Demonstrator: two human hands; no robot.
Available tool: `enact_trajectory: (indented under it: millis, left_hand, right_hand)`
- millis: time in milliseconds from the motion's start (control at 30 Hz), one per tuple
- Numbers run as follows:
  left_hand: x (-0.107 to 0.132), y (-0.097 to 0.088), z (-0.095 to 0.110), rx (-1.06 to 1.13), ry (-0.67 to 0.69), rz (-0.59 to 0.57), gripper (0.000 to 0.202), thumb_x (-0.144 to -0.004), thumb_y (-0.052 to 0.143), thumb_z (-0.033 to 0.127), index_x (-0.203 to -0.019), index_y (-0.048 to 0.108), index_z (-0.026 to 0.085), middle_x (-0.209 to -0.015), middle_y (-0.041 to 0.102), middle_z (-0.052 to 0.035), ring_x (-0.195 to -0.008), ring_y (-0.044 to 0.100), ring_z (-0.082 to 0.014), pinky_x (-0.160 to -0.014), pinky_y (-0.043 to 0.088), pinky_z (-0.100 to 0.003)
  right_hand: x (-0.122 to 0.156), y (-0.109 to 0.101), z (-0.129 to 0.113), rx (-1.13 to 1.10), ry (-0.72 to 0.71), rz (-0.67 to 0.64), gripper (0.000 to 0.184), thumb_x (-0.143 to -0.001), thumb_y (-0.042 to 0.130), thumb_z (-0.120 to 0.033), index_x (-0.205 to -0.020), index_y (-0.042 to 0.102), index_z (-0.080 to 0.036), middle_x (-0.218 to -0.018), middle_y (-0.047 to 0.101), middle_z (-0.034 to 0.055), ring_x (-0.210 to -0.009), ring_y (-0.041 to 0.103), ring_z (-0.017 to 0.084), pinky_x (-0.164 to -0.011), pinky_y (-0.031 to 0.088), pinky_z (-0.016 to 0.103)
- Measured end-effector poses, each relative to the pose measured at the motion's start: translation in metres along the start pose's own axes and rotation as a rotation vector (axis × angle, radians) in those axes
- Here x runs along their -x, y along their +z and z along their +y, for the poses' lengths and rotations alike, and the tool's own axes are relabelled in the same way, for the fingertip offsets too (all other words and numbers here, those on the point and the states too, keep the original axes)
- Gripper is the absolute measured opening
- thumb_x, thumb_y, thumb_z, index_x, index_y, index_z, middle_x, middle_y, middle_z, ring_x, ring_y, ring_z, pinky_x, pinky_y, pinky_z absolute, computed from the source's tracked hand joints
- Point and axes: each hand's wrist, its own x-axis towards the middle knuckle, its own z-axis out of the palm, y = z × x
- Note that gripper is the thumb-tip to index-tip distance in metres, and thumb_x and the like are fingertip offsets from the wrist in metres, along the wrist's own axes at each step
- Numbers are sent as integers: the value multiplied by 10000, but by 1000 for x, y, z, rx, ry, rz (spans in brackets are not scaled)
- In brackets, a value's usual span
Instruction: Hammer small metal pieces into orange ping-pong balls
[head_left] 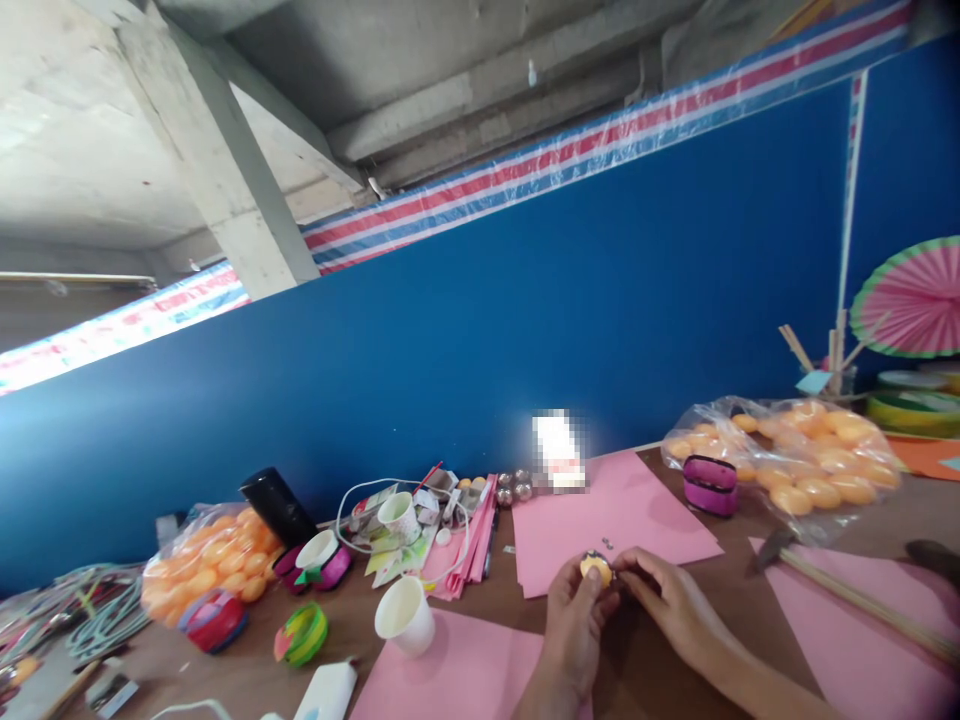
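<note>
My left hand [568, 625] is closed around a small round yellow piece with a dark edge [596, 568], its thumb lying on the face. Beside it, my right hand [679, 605] pinches with thumb and fingertips near the piece's right edge; whatever is between those fingertips is too small to make out. Both hands are above the brown table. Just behind them, tiny metallic bits [607, 544] lie at the edge of a pink paper stack [622, 500].
Left stand a white paper cup [405, 618], a green round container [306, 632] and a bag of orange balls [217, 565]. On the right are a second such bag [817, 455], a magenta zipped case [710, 485] and a hammer [847, 590]. A blue partition [525, 330] rises behind.
</note>
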Motion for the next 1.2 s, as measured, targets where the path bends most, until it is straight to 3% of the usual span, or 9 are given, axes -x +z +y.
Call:
enact_trajectory:
  millis: [267,467,700,1033,1200]
  left_hand:
    - [0,-2,-2,9,4,-21,286,-673,660,271,-919,626,130,-889,625,-82,-786,596,-147,-712,467,-251]
    - [-1,-4,-3,-9,-22,-1,457,-687,650,279,-1119,536,185,-950,621,-80,-800,611,-146,-730,473,-263]
    - [-1,-3,-2,-40,2,-18,450,-693,646,224,-1127,529,191,-1008,613,-75,-863,599,-147,-776,464,-263]
    - [-4,-7,-7,-178,56,-33,498,-662,673,211,-1133,515,177,-1039,619,-91,-951,577,-202,-886,419,-368]
    - [-4,-8,-7,-231,82,-31,541,-655,677,214,-1163,494,182,-1035,627,-94,-951,577,-201,-888,408,-366]
  right_hand:
    - [0,-1,0,17,0,-7,176,-819,433,-313,-811,576,-212,-720,614,-11,-680,567,151,-634,449,234]
    - [0,-2,-2,-2,3,5,193,-826,407,-315,-807,565,-205,-777,629,15,-726,578,165,-673,456,256]
    - [1,-3,0,3,36,44,184,-811,450,-304,-864,603,-216,-852,649,36,-805,589,193,-740,452,298]
    - [-1,-6,-4,-170,131,54,127,-792,493,-306,-770,552,-196,-645,570,-23,-590,518,117,-543,408,216]
    - [0,-7,-5,-144,69,35,122,-782,508,-311,-783,553,-197,-768,596,7,-742,551,150,-699,431,264]
